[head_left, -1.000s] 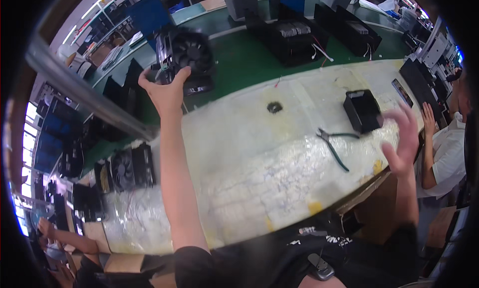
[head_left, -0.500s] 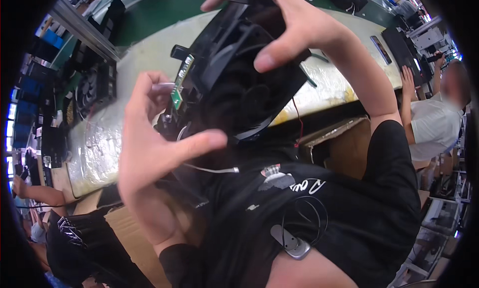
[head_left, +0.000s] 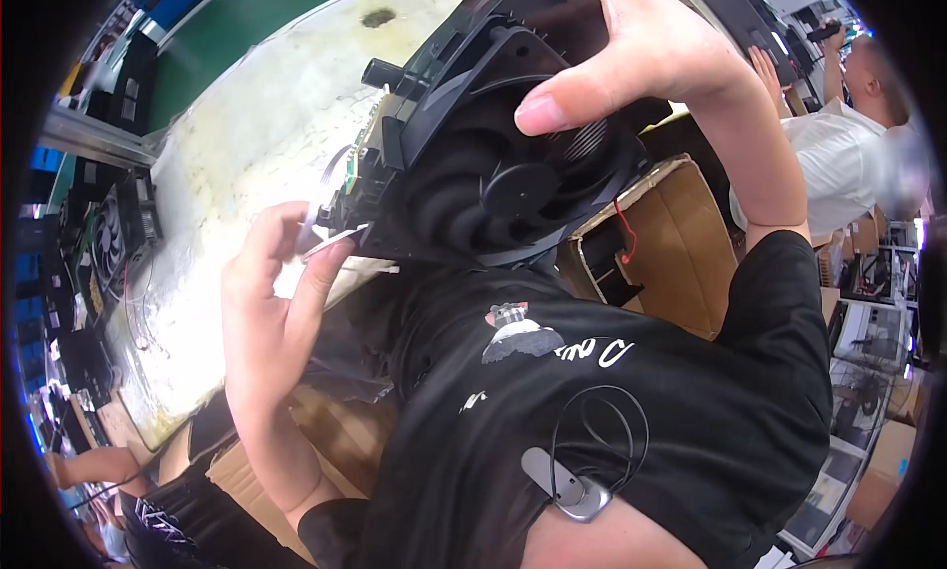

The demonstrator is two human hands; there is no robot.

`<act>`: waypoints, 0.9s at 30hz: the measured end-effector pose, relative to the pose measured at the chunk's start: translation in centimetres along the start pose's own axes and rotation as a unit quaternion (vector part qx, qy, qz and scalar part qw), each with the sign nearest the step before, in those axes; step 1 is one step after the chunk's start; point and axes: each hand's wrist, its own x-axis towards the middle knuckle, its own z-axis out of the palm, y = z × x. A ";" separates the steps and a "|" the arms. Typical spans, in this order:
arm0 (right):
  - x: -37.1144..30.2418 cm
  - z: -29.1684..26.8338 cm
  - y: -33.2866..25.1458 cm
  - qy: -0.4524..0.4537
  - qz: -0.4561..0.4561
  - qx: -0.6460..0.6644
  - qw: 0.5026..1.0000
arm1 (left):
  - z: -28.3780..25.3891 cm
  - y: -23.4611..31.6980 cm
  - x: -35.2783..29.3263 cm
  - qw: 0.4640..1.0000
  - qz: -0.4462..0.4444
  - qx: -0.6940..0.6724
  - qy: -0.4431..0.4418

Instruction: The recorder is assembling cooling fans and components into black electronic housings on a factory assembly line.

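A black fan unit [head_left: 459, 199], its round blades showing toward me, is held up in front of my chest. My right hand [head_left: 646, 61] grips its top right side, thumb over the front and fingers behind. Along the unit's left edge runs a narrow green circuit board [head_left: 357, 160]. Beside the lower end of that board, my left hand [head_left: 271, 293] pinches a thin white cable [head_left: 326, 242] between thumb and fingers. Just below the unit another thin white wire end [head_left: 380, 268] pokes out. From the unit's lower right side hangs a red wire [head_left: 623, 234].
Under the unit lies a worktable [head_left: 237, 165] with a pale, stained, partly film-covered top. Another fan [head_left: 118, 234] stands at its left edge. Near my body are an open cardboard box [head_left: 681, 244] and more cardboard [head_left: 335, 421]. A co-worker [head_left: 829, 155] is at the right.
My left thumb has come in from spread apart to a pinch on the white cable by the board. The fan unit has turned, showing its blades more fully. The view has shifted.
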 end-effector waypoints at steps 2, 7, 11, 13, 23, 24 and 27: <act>-0.2 0.0 -0.2 0.021 0.039 -0.043 0.998 | 0.0 0.2 -0.4 0.998 -0.056 -0.024 -0.006; 0.1 -0.1 1.1 0.063 0.074 0.016 0.995 | 0.3 1.2 -1.1 0.991 -0.095 -0.069 0.064; 2.1 1.4 5.6 0.065 0.052 0.101 0.991 | 3.1 0.3 -2.3 0.973 -0.129 -0.135 0.136; 3.2 1.8 7.7 0.064 0.041 0.226 0.971 | 4.3 0.3 -1.4 0.944 -0.177 -0.215 0.176; 9.8 5.5 13.7 0.063 0.105 0.441 0.889 | 4.0 -3.7 2.3 0.968 -0.193 0.003 0.159; 10.0 5.4 14.2 0.038 0.105 0.395 0.912 | 3.8 -3.3 2.2 0.973 -0.177 0.057 0.140; 8.9 3.6 13.1 0.090 0.129 0.046 0.986 | 3.5 -2.5 1.9 0.968 -0.186 0.091 0.141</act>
